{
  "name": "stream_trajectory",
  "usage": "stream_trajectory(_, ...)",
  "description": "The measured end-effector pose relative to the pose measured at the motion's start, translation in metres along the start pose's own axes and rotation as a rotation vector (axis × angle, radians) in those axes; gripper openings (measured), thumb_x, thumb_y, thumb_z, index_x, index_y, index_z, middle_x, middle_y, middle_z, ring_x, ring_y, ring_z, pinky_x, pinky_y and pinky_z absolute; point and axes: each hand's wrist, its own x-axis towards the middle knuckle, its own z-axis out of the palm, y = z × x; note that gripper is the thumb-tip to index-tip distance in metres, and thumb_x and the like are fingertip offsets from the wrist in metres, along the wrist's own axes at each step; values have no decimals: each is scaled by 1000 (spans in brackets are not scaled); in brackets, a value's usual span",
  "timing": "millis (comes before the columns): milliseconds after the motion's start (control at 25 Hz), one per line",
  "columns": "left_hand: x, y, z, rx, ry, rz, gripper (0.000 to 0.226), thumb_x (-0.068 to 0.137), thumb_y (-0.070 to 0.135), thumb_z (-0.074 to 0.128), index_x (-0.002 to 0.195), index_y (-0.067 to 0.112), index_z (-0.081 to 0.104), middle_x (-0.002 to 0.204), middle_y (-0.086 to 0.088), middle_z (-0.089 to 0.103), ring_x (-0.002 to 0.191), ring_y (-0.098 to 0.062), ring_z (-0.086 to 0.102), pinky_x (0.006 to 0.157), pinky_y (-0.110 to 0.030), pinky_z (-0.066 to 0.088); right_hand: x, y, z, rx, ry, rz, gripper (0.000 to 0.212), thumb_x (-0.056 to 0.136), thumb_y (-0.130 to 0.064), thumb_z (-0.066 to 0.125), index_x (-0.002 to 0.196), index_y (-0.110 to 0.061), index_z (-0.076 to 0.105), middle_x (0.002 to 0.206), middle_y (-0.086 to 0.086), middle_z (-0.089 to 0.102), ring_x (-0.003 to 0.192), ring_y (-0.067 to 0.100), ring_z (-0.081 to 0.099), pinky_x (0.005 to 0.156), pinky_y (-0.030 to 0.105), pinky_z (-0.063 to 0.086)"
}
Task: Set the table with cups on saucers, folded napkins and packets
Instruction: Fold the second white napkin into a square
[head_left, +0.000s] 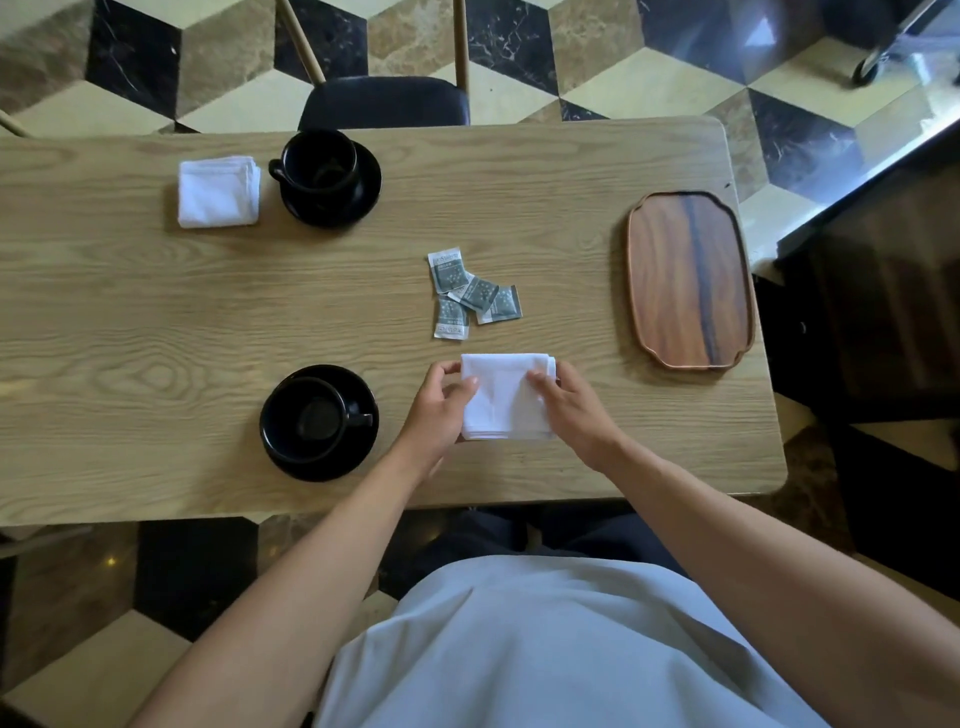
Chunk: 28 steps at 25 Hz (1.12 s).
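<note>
A: How is the near napkin (506, 397) being held?

B: It is being pinched at both side edges; the left hand (441, 410) is being curled round the left edge, thumb on top near the far corner, fingers tucked at the side; the right hand (574, 410) is being laid over the right edge, its fingertips (537, 382) pressed down on the cloth; whether anything is tucked beneath cannot be told.

A: Why from both sides?

B: Probably so the folds are being kept stacked and the square is being kept true while it is being settled on the table (156, 312), just right of the near cup (324, 421), which is being carried by its saucer (280, 452).

A: And the far place?

B: A second napkin (218, 192) is being kept folded beside the far cup (319, 163), itself on a saucer (363, 200); that setting is being mirrored, it seems.

A: The packets (472, 293)?

B: They are being left in a loose overlapping cluster mid-table, apart from both places, so sharing them out is judged not yet done; the tray (691, 280) is being left bare at the right end.
</note>
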Motion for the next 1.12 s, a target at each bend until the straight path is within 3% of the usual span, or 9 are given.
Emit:
stream_trajectory(80,8,-16,4,68,69,-53,29,93,17,67,117,22,53,121,-13,68,97,-24,69,83,-44,56,7,15,7,-128,9,40,30,104,-31,53,126,-11,56,109,5,68,93,22,67,74,35,53)
stream_trajectory(160,9,-29,6,256,111,-61,47,88,13,71,129,15,49,125,-7,65,108,-22,65,85,-32,54,10,27,9,-272,34,43,37,101,-30,58,131,-9,51,100,0,66,85,16,65,67,26,50)
stream_trajectory(240,4,-38,7,508,145,-12,61,86,17,70,140,14,41,130,-1,59,115,-24,59,82,-28,47,7,33,11,-440,67,-19,51,97,-30,61,142,-12,42,90,-1,61,77,18,62,61,29,45)
stream_trajectory(360,-8,-44,11,967,199,134,70,86,24,64,149,14,34,140,-12,50,123,-35,50,97,-41,44,-3,41,8,-727,124,-151,71,94,-36,62,155,-24,27,118,8,59,103,29,61,81,41,52)
stream_trajectory(480,-15,-49,14,1311,297,535,58,89,19,61,144,7,49,139,-23,51,125,-43,51,101,-53,46,-9,48,2,-923,253,-389,61,99,-40,56,152,-17,38,144,14,45,128,32,48,106,42,42)
stream_trajectory(600,-5,-58,18,1416,220,777,51,101,20,51,148,2,46,158,-23,38,148,-40,33,118,-56,31,-5,58,7,-1059,219,-617,59,104,-34,50,153,-3,39,161,19,33,151,38,26,124,50,21)
stream_trajectory(720,2,-77,19,1480,121,692,62,104,31,44,155,0,30,165,-20,23,154,-34,19,123,-55,21,3,80,12,-1182,93,-714,63,106,-34,50,156,-1,32,166,17,24,155,36,17,126,51,15)
stream_trajectory(880,14,-92,9,1508,132,688,67,102,39,43,153,-3,33,161,-26,29,151,-38,25,120,-56,27,18,98,-1,-1253,92,-737,69,106,-40,41,157,3,24,166,22,18,155,33,15,126,48,17)
stream_trajectory(1120,16,-94,9,1557,96,639,72,102,46,36,157,1,24,164,-24,19,154,-37,17,123,-55,19,24,101,-4,-1275,64,-731,72,106,-44,38,158,2,21,167,22,16,156,32,12,127,46,13)
